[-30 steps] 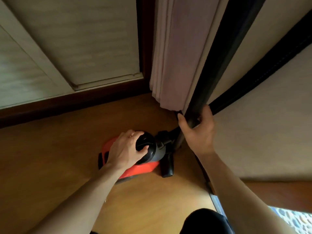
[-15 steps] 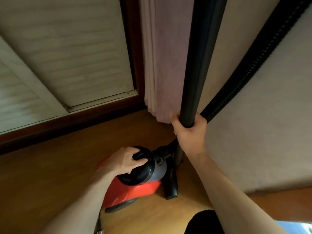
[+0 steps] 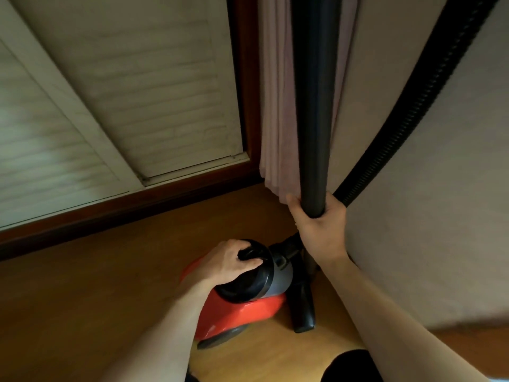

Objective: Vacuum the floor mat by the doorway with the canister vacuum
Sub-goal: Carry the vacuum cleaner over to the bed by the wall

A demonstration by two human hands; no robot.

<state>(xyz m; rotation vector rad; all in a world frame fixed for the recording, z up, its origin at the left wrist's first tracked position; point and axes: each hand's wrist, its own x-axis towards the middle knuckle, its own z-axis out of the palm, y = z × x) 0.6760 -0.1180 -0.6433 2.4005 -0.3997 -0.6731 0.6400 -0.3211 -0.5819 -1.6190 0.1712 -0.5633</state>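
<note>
**Red canister vacuum (image 3: 242, 310) gripped in the corner**

It is low on the wooden floor (image 3: 96, 285), left hand (image 3: 228, 263) curled round the black handle (image 3: 249, 255) on its top. Just above and right of it, the right hand (image 3: 321, 232) clasps the upright black tube (image 3: 314, 106). A ribbed hose (image 3: 413, 111) arcs up to the vacuum's right; a pink curtain (image 3: 275, 106) hangs behind it.
</note>
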